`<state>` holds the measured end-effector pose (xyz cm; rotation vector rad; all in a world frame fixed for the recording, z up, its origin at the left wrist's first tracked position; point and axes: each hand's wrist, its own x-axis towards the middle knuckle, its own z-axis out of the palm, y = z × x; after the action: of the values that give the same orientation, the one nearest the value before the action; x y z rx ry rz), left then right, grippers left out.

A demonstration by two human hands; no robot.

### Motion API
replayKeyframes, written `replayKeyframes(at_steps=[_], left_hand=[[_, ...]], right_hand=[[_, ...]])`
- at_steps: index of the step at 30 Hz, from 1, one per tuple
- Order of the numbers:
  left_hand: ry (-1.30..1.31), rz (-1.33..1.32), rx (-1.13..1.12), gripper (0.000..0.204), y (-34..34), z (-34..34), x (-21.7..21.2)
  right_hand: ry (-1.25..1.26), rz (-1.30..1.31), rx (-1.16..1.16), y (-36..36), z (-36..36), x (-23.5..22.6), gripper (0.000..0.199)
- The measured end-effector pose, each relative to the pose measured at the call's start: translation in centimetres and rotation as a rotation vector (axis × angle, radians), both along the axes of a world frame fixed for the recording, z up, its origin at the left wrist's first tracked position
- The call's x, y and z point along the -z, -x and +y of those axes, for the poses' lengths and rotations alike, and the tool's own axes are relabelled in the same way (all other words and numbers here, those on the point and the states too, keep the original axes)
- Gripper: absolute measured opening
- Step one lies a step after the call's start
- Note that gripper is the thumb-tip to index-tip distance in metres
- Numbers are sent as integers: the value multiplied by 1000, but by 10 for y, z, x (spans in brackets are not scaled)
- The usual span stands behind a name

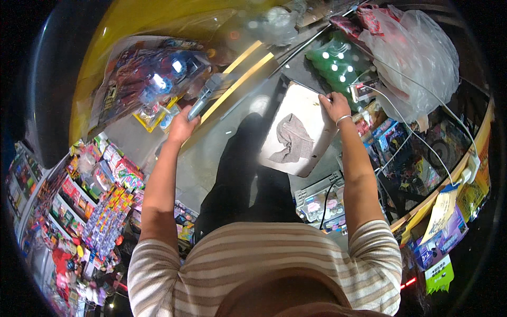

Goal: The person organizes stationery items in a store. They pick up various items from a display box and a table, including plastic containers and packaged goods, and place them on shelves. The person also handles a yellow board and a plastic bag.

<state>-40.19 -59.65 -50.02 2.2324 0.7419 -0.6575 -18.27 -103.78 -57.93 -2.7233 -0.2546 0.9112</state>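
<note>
My left hand [184, 126] is closed around the lower end of a grey handled tool [203, 98]. The tool slants up and to the right, and its exact kind is unclear. It lies against a panel with two yellow strips [235, 87]. On the other side, my right hand [336, 108] grips the upper right edge of a white board [317, 127] with rounded corners. A ragged grey patch [292, 140] covers the middle of that board. The board is tilted in front of my legs [232, 164], its thumb-side edge pinched by my fingers.
Packaged toys [163, 74] in clear wrap lie at the upper left. Right of the board are a green bag [340, 63], a large clear plastic bag [420, 63] and a white cable [409, 124]. Racks of small colourful packets [108, 211] line the left. A grey case [319, 195] stands below the board.
</note>
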Motion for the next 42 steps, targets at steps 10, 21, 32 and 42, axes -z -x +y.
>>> replayKeyframes(at_steps=[10,21,32,42], left_hand=[[-202,28,13,41,-17,21,8],[-308,-31,-4,41,-24,27,17],[-463,-273,40,48,-2,7,-4],[-305,-299,-23,50,41,-23,-34]], right_hand=[[-54,-69,-22,-1,0,4,49],[-394,144,183,-91,60,38,47],[-53,-331,-365,-173,227,94,47],[-267,-239,-207,-166,198,98,25]])
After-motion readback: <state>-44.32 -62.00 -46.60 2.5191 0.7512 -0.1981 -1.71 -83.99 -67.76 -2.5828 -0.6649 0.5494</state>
